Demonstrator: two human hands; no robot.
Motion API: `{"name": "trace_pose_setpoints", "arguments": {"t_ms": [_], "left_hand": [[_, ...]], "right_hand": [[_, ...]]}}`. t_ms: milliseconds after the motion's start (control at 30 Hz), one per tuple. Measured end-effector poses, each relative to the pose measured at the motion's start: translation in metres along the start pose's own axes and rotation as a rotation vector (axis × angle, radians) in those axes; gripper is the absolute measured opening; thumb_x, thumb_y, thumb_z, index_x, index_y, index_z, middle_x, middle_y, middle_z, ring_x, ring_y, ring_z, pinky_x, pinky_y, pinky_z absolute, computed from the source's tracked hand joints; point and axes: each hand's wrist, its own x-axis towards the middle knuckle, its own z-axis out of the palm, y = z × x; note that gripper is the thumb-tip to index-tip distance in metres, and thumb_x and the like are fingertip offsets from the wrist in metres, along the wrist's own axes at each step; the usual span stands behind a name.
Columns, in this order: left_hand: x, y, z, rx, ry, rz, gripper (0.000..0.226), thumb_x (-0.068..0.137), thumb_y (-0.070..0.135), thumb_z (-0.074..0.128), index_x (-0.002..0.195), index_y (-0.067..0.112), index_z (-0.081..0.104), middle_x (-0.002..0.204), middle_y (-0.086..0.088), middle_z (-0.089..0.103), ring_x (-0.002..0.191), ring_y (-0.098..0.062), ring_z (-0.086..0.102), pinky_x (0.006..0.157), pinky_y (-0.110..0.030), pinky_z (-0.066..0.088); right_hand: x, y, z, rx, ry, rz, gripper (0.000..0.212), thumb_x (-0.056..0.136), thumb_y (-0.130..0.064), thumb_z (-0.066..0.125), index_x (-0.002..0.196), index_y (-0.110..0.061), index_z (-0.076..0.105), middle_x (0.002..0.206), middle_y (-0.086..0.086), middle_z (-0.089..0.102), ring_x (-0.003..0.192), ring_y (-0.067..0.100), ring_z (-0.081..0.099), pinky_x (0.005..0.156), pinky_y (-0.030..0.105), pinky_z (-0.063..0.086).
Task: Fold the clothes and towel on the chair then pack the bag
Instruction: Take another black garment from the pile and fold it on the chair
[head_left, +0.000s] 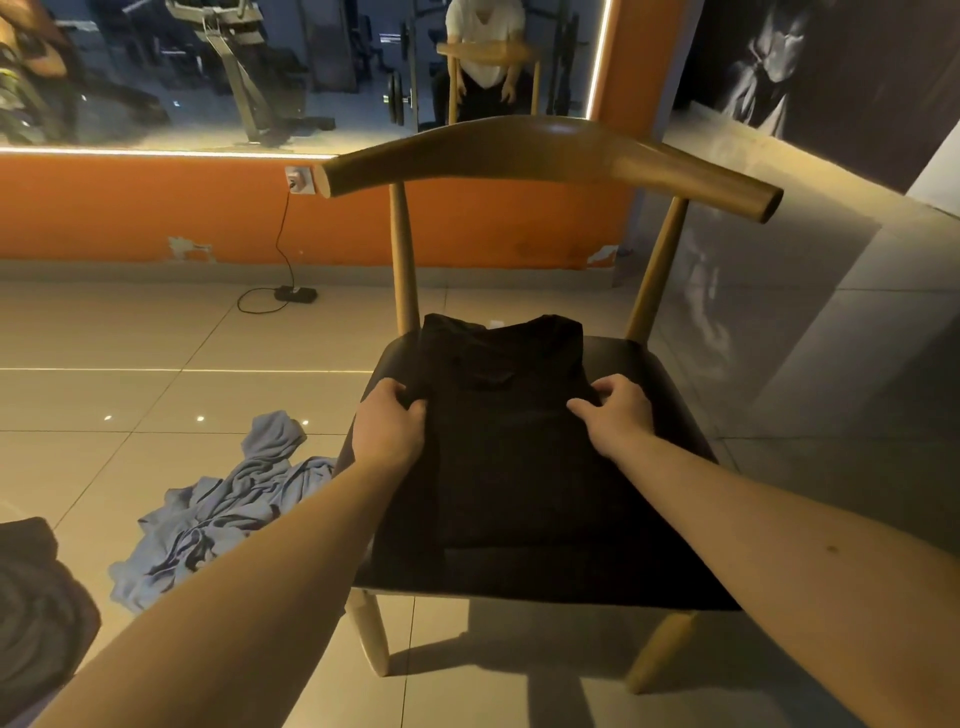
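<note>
Black garment (509, 415) lies flat on the chair (550, 150) seat — likely soft, light, limp. Left hand (389, 423) and right hand (621, 410) each pinch a side edge in their grip — good holds for folding.

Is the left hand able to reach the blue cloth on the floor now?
Probably yes. The blue cloth lies on the floor just left of the chair, with nothing between. But the left hand grips the black garment, so it must let go first.
</note>
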Motion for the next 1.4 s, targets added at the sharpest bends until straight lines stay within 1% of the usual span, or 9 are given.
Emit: {"name": "trace_pose_setpoints", "arguments": {"t_ms": [233, 333, 467, 633, 900, 1033, 1167, 1267, 1400], "left_hand": [[-0.026, -0.016, -0.026, 0.012, 0.055, 0.011, 0.049, 0.096, 0.035, 0.067, 0.136, 0.011, 0.051, 0.126, -0.008, 0.058, 0.114, -0.026, 0.059, 0.101, -0.046, 0.052], [-0.059, -0.044, -0.051, 0.199, -0.084, -0.012, 0.044, 0.099, 0.053, 0.055, 0.12, 0.015, 0.055, 0.104, -0.004, 0.066, 0.093, -0.022, 0.066, 0.086, -0.046, 0.058], [-0.091, -0.048, -0.067, 0.408, -0.224, -0.055, 0.05, 0.098, 0.065, 0.045, 0.096, 0.018, 0.06, 0.083, 0.0, 0.067, 0.074, -0.014, 0.067, 0.073, -0.033, 0.06], [-0.095, -0.024, -0.067, 0.265, -0.28, -0.243, 0.037, 0.097, 0.051, 0.061, 0.091, 0.015, 0.055, 0.083, -0.008, 0.071, 0.067, -0.021, 0.073, 0.067, -0.033, 0.064], [-0.082, -0.015, -0.059, 0.045, -0.406, -0.501, 0.038, 0.09, 0.031, 0.077, 0.111, 0.007, 0.056, 0.105, -0.016, 0.069, 0.098, -0.03, 0.072, 0.093, -0.042, 0.06], [-0.092, 0.004, -0.064, -0.049, -0.434, -0.565, 0.036, 0.094, 0.023, 0.074, 0.113, 0.004, 0.05, 0.109, -0.018, 0.061, 0.087, -0.026, 0.063, 0.059, -0.029, 0.054], [-0.111, 0.012, -0.074, 0.006, -0.49, -0.514, 0.028, 0.099, 0.028, 0.067, 0.106, 0.004, 0.054, 0.096, -0.016, 0.07, 0.073, -0.022, 0.069, 0.058, -0.027, 0.053], [-0.126, 0.008, -0.083, 0.065, -0.534, -0.491, 0.027, 0.1, 0.03, 0.065, 0.103, 0.003, 0.063, 0.078, -0.009, 0.072, 0.054, -0.014, 0.066, 0.051, -0.023, 0.049], [-0.143, -0.001, -0.089, 0.111, -0.569, -0.484, 0.029, 0.099, 0.032, 0.067, 0.102, 0.003, 0.067, 0.069, -0.007, 0.069, 0.043, -0.01, 0.061, 0.047, -0.02, 0.046]], "right_hand": [[-0.049, 0.028, -0.029, 0.033, 0.087, -0.103, 0.054, 0.098, -0.031, 0.062, 0.148, -0.024, 0.041, 0.138, 0.0, 0.05, 0.125, 0.02, 0.053, 0.1, 0.041, 0.051], [-0.084, 0.052, -0.053, -0.113, -0.072, -0.058, 0.05, 0.098, -0.036, 0.061, 0.143, -0.022, 0.045, 0.129, 0.0, 0.049, 0.11, 0.016, 0.055, 0.083, 0.03, 0.049], [-0.105, 0.049, -0.072, -0.223, -0.134, 0.043, 0.051, 0.098, -0.043, 0.059, 0.138, -0.012, 0.049, 0.123, 0.005, 0.053, 0.101, 0.018, 0.056, 0.08, 0.033, 0.05], [-0.111, 0.016, -0.069, -0.096, -0.252, 0.32, 0.042, 0.095, -0.034, 0.067, 0.118, -0.001, 0.055, 0.09, 0.01, 0.06, 0.073, 0.021, 0.06, 0.064, 0.032, 0.053], [-0.105, 0.003, -0.066, -0.011, -0.328, 0.485, 0.038, 0.092, -0.025, 0.073, 0.122, -0.011, 0.054, 0.102, 0.01, 0.059, 0.068, 0.016, 0.057, 0.045, 0.022, 0.047], [-0.105, 0.004, -0.073, -0.023, -0.343, 0.53, 0.032, 0.092, -0.023, 0.072, 0.116, -0.011, 0.055, 0.102, 0.012, 0.059, 0.071, 0.017, 0.059, 0.06, 0.025, 0.057], [-0.115, 0.012, -0.084, 0.007, -0.374, 0.48, 0.027, 0.093, -0.018, 0.07, 0.113, -0.01, 0.054, 0.108, 0.014, 0.061, 0.077, 0.022, 0.072, 0.052, 0.025, 0.059], [-0.128, 0.027, -0.094, 0.013, -0.37, 0.42, 0.028, 0.094, -0.017, 0.069, 0.117, -0.009, 0.055, 0.106, 0.013, 0.061, 0.08, 0.022, 0.073, 0.057, 0.025, 0.058], [-0.147, 0.048, -0.102, -0.087, -0.379, 0.371, 0.029, 0.095, -0.019, 0.068, 0.118, -0.006, 0.058, 0.099, 0.015, 0.068, 0.061, 0.016, 0.068, 0.053, 0.022, 0.054]]}}
